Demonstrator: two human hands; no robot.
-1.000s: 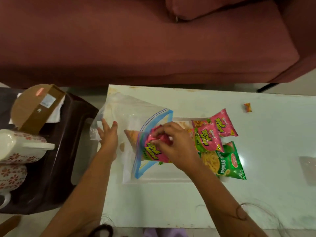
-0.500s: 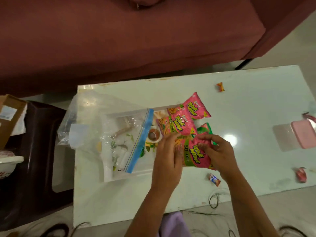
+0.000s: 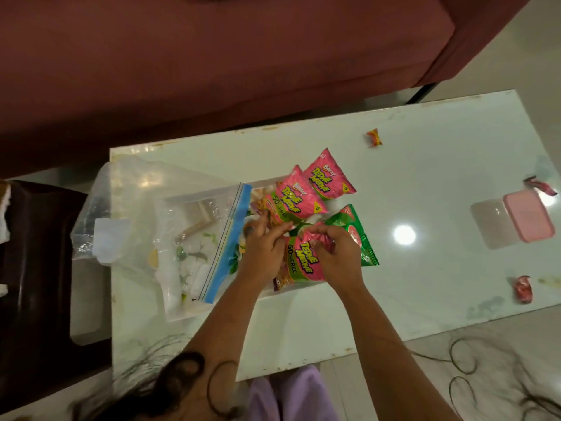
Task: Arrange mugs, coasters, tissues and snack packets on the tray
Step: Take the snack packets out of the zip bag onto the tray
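Both hands on one pink snack packet (image 3: 303, 262) at frame centre, lying on the clear tray (image 3: 188, 314) on the white table (image 3: 425, 268). Left hand (image 3: 264, 253) presses its left edge, fingers curled against it; right hand (image 3: 337, 256) pinches the crumpled top end, fingers closed on the foil. The packet's long axis runs up-down the frame, lettering reading sideways. Two more pink packets (image 3: 329, 180) tilt toward the upper right; a green packet (image 3: 361, 235) lies under the right hand. Zip bag (image 3: 197, 238) to the left.

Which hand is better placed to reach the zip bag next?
Left, probably. The left hand is right beside the zip bag; the right hand grips the pink snack packet farther away.
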